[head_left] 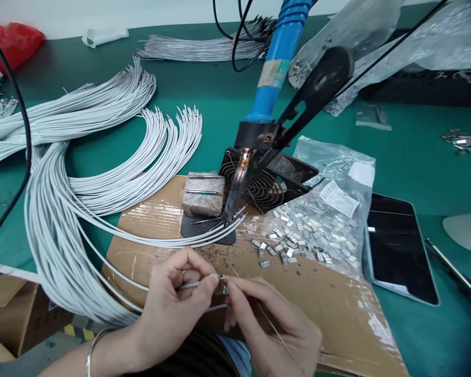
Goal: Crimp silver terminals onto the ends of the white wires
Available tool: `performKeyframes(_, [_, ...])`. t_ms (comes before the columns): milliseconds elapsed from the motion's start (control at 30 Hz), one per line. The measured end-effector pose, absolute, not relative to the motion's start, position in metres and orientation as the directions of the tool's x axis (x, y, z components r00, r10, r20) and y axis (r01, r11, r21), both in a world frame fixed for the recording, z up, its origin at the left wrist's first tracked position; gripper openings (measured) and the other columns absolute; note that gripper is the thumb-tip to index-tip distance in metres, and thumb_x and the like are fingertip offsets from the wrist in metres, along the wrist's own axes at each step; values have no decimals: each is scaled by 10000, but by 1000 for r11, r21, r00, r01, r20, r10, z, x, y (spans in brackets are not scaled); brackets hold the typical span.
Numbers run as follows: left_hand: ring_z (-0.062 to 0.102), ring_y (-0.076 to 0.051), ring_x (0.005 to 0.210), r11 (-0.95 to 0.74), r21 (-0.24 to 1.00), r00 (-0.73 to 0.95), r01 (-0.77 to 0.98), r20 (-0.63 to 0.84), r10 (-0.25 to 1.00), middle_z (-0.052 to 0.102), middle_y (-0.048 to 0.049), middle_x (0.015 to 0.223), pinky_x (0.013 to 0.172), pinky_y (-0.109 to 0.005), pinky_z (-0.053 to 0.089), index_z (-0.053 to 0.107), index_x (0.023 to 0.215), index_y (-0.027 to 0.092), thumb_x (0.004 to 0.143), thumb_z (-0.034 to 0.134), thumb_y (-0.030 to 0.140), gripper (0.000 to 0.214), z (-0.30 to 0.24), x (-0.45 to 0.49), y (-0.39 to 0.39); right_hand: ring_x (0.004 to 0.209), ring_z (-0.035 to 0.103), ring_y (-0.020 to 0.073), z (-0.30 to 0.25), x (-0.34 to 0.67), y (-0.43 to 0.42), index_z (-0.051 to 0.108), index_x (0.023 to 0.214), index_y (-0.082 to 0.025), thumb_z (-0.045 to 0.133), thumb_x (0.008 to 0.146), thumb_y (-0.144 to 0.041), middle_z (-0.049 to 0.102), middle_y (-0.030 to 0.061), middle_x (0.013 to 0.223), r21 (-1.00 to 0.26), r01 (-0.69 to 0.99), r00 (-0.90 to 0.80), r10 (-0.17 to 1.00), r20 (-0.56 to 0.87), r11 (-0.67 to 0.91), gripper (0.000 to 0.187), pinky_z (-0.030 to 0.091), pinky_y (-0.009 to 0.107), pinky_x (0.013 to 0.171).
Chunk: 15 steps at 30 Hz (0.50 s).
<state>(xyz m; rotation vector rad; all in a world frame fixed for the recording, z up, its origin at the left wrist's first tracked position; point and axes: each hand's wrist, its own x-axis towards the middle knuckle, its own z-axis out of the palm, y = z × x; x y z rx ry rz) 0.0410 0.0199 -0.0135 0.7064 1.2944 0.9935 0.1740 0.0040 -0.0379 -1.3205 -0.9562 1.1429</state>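
L hand (pixel 176 301): fingers pinching wht cable (pixel 190 285). R hand (pixel 277 324): fingers gripping sm. connector (pixel 223 288), near. Phone (pixel 398 246) on desk (pixel 416 173), right.

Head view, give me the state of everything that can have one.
Left hand: closed on a white cable.
Right hand: closed at the small connector.
Soldering iron: mounted, tip down; heat can't be told.
Phone: face up, screen dark.
Fan: spin can't be told.
Loose connectors: scattered.
Cardboard box: flaps open.
Red bag: crumpled.
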Motion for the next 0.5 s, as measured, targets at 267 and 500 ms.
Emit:
performKeyframes(267, [466,-45,530,380,899,-3,-217,-390,921,697,-19,742,495,-126,377,644,744,139,852,790,199,191,-14,36,20,478,572,106,-31,180,9,835,784,-239,853,799,-375,621,-25,528,-900,-241,217,884,-414,-362,138,468,217,521])
performKeyframes(500, [538,-64,563,349,918,0,-191,-355,935,702,-25,756,541,-147,464,663,699,137,826,786,130,177,-9,40,23,541,534,110,-31,181,15,854,788,-256,822,830,-314,657,2,645,-955,-168,173,946,-275,-247,78,423,230,516])
